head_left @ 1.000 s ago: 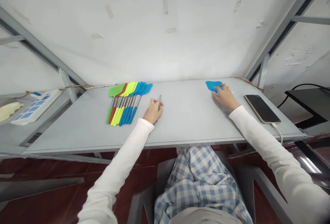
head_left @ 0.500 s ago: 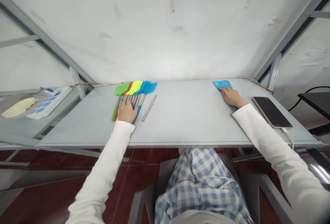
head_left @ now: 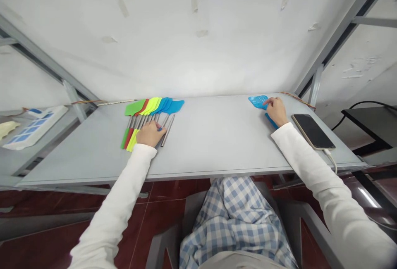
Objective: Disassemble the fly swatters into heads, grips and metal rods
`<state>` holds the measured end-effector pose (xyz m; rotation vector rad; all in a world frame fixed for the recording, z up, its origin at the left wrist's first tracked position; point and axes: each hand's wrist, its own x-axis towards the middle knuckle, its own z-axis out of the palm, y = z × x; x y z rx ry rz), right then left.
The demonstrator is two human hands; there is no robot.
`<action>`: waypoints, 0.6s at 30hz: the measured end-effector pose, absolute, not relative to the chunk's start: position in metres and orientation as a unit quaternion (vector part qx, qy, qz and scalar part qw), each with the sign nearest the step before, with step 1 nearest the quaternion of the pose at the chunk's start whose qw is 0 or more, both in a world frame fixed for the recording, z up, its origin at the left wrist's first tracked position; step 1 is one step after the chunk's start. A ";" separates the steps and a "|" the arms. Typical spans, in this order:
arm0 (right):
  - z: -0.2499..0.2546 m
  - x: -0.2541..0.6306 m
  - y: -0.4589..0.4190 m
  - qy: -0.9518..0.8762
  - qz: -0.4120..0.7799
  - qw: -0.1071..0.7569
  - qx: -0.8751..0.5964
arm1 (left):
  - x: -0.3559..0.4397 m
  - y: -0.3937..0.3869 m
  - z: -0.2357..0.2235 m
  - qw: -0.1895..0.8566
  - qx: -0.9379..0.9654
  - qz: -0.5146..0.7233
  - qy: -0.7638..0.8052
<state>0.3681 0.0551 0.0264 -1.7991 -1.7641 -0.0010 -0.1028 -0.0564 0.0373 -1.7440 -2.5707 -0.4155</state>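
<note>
My left hand [head_left: 151, 133] is down on the lower part of a row of swatters, its fingers bent over the blue handles and my thumb out to the right, close to the thin metal rod [head_left: 168, 130] that lies slantwise beside the row; I cannot tell whether these fingers pinch anything, since the back of my hand hides what is under them. The row runs from the green swatter [head_left: 134, 107] at the left end through the red swatter [head_left: 127, 139] and the yellow swatters [head_left: 151, 106] to the blue swatters [head_left: 174, 106], heads overlapping toward the wall. Well apart from it, my right hand [head_left: 277, 111] sits over a lone blue swatter [head_left: 257, 101], fingers curled close together just beside its head, with part of the handle showing below my palm; whether they grip the shaft I cannot tell. To the right of my wrist a phone [head_left: 314, 131] lies on the grey table [head_left: 211, 145], a white cable [head_left: 331, 160] plugged into its near end
</note>
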 end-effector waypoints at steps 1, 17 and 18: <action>0.027 0.368 0.056 -0.665 0.007 0.323 -0.673 | -0.100 -0.058 0.039 0.004 -0.547 -0.138 -0.826; 0.035 0.259 0.024 -0.509 0.557 0.544 -0.367 | 0.095 -0.058 0.048 -0.176 -0.757 -0.314 -0.546; 0.036 0.262 0.027 -0.493 0.560 0.550 -0.375 | 0.105 -0.050 0.044 -0.246 -0.754 -0.316 -0.522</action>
